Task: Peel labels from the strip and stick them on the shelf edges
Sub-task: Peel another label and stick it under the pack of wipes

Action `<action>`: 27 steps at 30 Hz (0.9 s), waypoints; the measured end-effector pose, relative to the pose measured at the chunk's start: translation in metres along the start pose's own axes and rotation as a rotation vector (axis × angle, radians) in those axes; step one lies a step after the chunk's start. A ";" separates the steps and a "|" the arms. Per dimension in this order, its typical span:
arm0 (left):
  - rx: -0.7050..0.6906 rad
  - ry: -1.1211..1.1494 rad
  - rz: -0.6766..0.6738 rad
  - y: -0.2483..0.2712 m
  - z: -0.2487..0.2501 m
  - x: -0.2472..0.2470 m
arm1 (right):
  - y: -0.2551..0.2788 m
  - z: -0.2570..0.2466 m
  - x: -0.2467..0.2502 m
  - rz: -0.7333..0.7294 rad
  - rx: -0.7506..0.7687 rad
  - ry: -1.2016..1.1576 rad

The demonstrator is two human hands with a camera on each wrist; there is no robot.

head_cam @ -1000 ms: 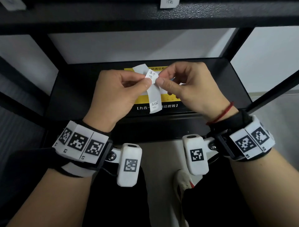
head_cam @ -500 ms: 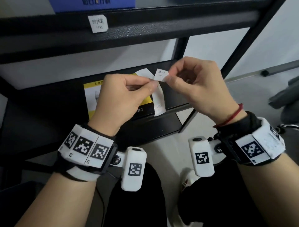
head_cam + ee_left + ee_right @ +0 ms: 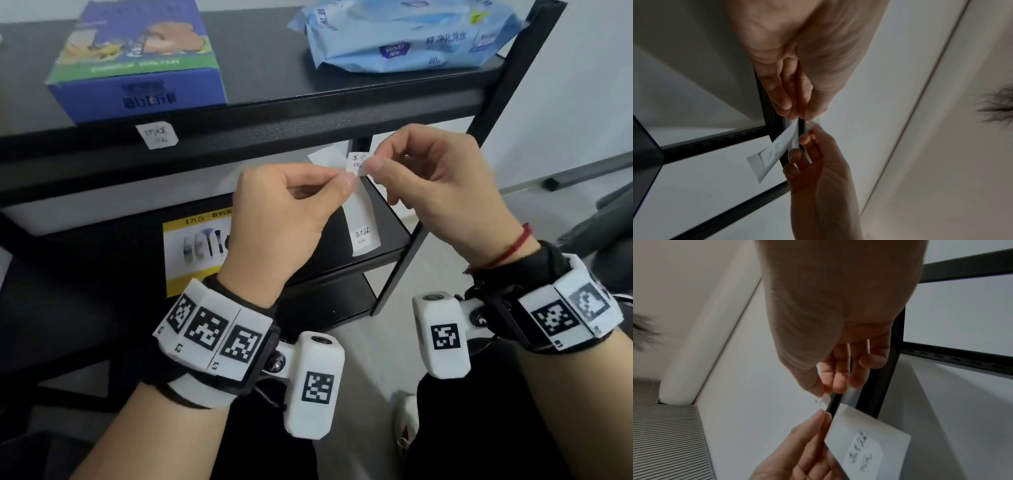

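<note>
White strip (image 3: 363,219) hangs limp; handwritten label (image 3: 356,163) lifted off its top.

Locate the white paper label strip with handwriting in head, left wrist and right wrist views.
Head: white paper label strip hangs centre, pinched by left hand.
Left wrist: strip left of centre, below the fingers.
Right wrist: strip lower centre-right.
Shared landmark: black metal shelf post.

"80" on blue wipes pack (image 3: 407,34), handwritten labels illegible
</note>
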State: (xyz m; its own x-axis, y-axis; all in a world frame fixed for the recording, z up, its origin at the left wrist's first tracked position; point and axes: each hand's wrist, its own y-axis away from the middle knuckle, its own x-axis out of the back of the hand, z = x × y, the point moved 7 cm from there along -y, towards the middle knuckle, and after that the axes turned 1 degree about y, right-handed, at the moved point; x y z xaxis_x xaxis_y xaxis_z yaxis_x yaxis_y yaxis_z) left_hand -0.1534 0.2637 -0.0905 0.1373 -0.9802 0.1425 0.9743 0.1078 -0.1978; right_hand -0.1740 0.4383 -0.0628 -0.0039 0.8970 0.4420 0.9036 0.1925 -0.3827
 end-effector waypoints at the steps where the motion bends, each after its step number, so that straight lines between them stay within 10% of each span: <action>1: 0.003 -0.008 0.002 0.000 0.003 -0.007 | -0.002 0.002 0.006 0.010 0.002 0.000; 27: 0.031 -0.192 0.068 -0.066 0.029 -0.067 | -0.081 0.026 0.072 -0.096 0.357 0.236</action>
State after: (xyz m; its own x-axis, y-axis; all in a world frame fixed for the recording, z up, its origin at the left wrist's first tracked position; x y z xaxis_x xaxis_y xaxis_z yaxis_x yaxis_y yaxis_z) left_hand -0.2213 0.3271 -0.0589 0.2312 -0.9211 0.3132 0.9664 0.1802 -0.1834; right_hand -0.2590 0.4976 -0.0211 0.0545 0.7609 0.6465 0.6991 0.4333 -0.5688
